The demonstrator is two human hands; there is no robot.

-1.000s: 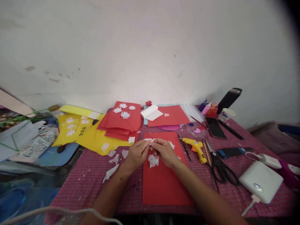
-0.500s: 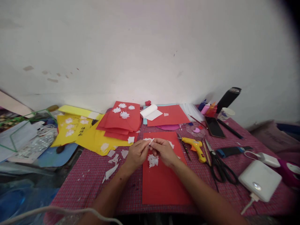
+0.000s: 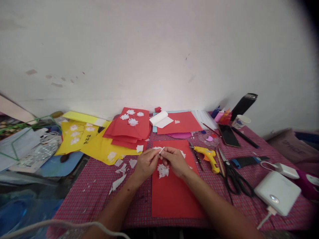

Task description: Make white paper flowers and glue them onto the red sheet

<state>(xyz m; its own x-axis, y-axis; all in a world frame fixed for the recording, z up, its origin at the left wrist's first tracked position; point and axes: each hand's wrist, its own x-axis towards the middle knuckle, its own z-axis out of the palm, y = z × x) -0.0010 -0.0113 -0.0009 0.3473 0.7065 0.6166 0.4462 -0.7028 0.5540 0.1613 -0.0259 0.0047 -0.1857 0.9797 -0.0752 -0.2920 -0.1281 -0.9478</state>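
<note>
My left hand point(image 3: 147, 161) and my right hand point(image 3: 173, 160) meet over a sheet of red paper point(image 3: 176, 199). Between their fingertips is a small piece of white paper point(image 3: 161, 150), pinched from both sides. Just below the hands a ruffled white paper flower point(image 3: 163, 171) lies on the red sheet. More white paper shows behind the hands, partly hidden by them. Torn white paper scraps point(image 3: 117, 183) are scattered left of my left hand.
Right of the sheet lie a yellow glue gun point(image 3: 208, 157), black-handled scissors point(image 3: 235, 177), a phone point(image 3: 228, 134) and a white box point(image 3: 277, 192) with a cable. Behind are a white paper roll point(image 3: 159, 118) and stacked red sheets point(image 3: 119, 131) with white flowers. Yellow paper point(image 3: 99, 146) lies left.
Both hands stay in the same place, still pinching the white paper. The whole view has shifted very slightly; nothing on the table has visibly moved.
</note>
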